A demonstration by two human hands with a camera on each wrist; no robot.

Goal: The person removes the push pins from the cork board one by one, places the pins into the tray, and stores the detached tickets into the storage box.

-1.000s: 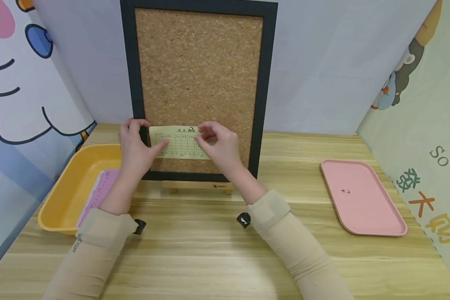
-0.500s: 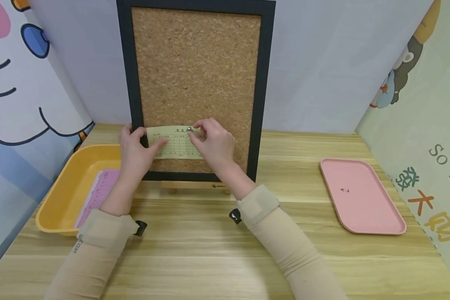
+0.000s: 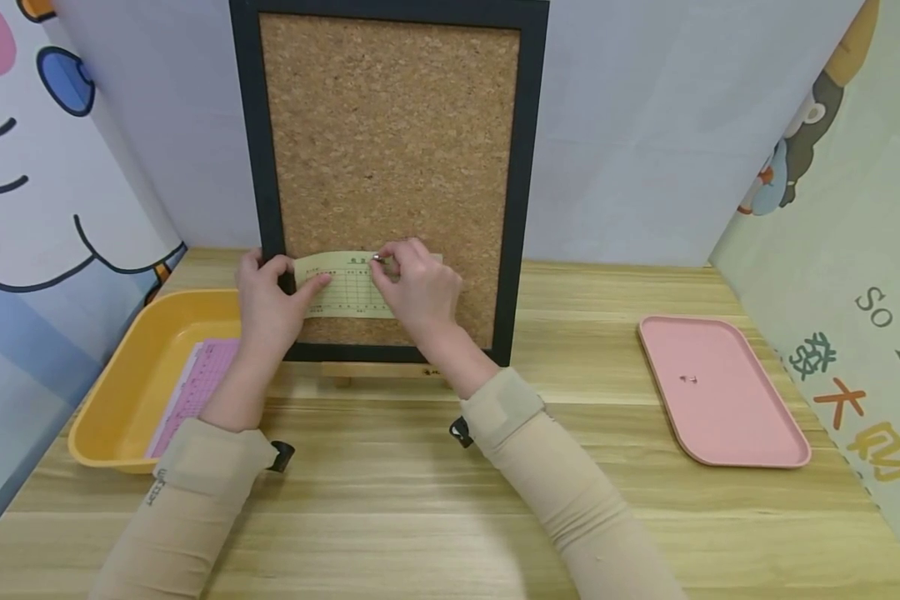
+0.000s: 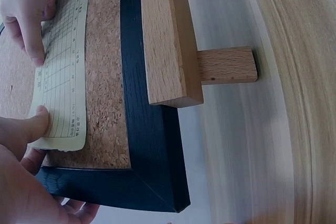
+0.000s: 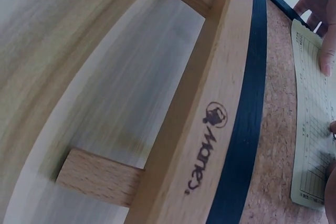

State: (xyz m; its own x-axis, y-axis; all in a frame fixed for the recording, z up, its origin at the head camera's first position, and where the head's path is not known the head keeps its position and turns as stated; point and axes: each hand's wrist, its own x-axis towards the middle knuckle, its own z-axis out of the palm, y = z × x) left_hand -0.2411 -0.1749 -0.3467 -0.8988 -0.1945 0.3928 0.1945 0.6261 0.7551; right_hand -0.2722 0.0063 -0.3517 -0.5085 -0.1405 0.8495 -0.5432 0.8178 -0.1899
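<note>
A pale yellow printed slip (image 3: 345,287) lies against the lower part of a black-framed cork board (image 3: 390,133). My left hand (image 3: 266,300) holds the slip's left end, thumb on its face; in the left wrist view a finger sits under the slip's edge and other fingers reach behind the frame (image 4: 152,145). Near the slip's top edge, my right hand (image 3: 422,287) pinches a small shiny pushpin (image 3: 376,257) between thumb and index finger. Its point is hidden, so I cannot tell whether it is in the cork. The right hand covers the slip's right part.
The board rests on a wooden easel ledge (image 5: 220,129) with feet on the wooden table (image 3: 390,500). At left stands a yellow bin (image 3: 138,358) holding purple and white slips (image 3: 198,379). A pink tray (image 3: 742,417) at right carries small pins (image 3: 688,379).
My right hand has moved left along the slip's top edge and its fingers have closed round the pushpin. The left hand stays at the slip's left end.
</note>
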